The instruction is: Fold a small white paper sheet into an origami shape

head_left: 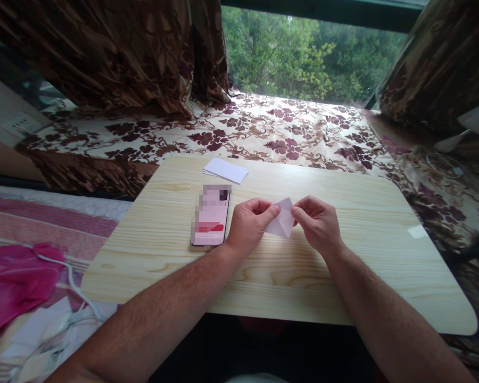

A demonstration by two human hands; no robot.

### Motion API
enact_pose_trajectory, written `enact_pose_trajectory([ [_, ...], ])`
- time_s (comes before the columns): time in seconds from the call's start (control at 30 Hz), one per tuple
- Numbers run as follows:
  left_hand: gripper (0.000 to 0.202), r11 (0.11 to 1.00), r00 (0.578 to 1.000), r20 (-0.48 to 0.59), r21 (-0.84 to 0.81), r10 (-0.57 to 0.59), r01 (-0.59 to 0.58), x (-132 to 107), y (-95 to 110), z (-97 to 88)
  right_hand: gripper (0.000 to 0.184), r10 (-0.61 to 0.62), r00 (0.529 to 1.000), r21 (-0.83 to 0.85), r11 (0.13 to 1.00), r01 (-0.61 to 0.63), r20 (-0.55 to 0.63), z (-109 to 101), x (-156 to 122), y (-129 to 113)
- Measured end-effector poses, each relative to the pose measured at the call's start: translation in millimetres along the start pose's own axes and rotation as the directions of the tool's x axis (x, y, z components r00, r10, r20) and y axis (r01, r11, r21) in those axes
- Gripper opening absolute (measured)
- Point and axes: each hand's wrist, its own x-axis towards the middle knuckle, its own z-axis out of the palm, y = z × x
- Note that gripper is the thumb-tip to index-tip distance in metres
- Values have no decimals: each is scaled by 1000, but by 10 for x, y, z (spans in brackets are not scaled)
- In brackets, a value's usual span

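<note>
I note: paper [282, 221] at frame centre, pinched on either edge by left grip [249, 223] and right grip [319, 223]; both equally near.

I see lots of bare room on the right side of the pale wooden table [383, 255], and along the near edge too. Just left of my left hand [249, 223], a flat phone with a pink screen [211, 215] lies in the way. Past it, near the far edge, sits a small stack of white paper cards [225, 170]. My right hand [319, 223] and left hand both pinch a folded white paper piece [281, 221], so the middle gap is closed.
</note>
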Motion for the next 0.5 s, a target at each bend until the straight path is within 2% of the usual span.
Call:
enact_pose_trajectory([
  [0.33, 26, 999, 999, 3, 18, 38, -38, -18, 29, 11, 15, 6, 1000, -4, 1000, -6, -4, 2, 1, -24],
  [0.5, 23, 999, 1000, 4, -49, 0, 0, -11, 28, 16, 16, 15, 1000, 3, 1000, -15, 15, 0, -4, -49],
])
